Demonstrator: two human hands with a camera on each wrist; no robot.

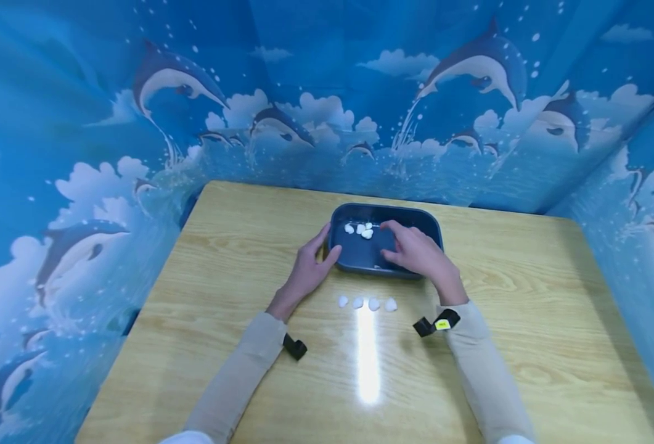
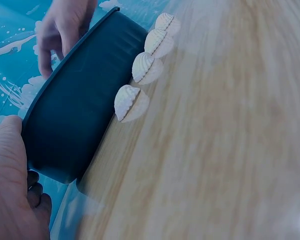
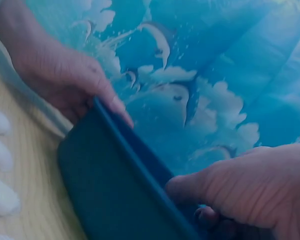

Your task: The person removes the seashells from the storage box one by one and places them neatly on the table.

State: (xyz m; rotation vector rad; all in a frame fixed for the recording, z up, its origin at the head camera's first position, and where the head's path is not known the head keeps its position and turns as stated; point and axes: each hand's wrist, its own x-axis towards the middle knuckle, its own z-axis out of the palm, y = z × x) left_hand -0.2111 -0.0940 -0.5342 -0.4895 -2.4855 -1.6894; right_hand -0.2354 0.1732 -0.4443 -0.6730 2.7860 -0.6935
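Note:
A dark blue rectangular basin (image 1: 354, 253) stands on the table. My left hand (image 1: 308, 266) grips its left end, the thumb over the rim and the fingers outside, as the left wrist view also shows. My right hand (image 1: 415, 250) reaches into the basin's right part, thumb and index finger apart; I see nothing between them, and its other fingers are partly hidden. Several small white seashells (image 1: 367, 234) lie in the basin's far left part. In front of the basin, several ribbed white seashells (image 2: 125, 102) form a row on the table.
The wood-grain table (image 1: 238, 246) reaches back to a blue curtain (image 1: 315, 61) printed with dolphins, which also runs along both sides. Light glares off the table (image 1: 368, 364) in front of the shell row. A strapped black camera (image 1: 436, 323) sits on my right wrist.

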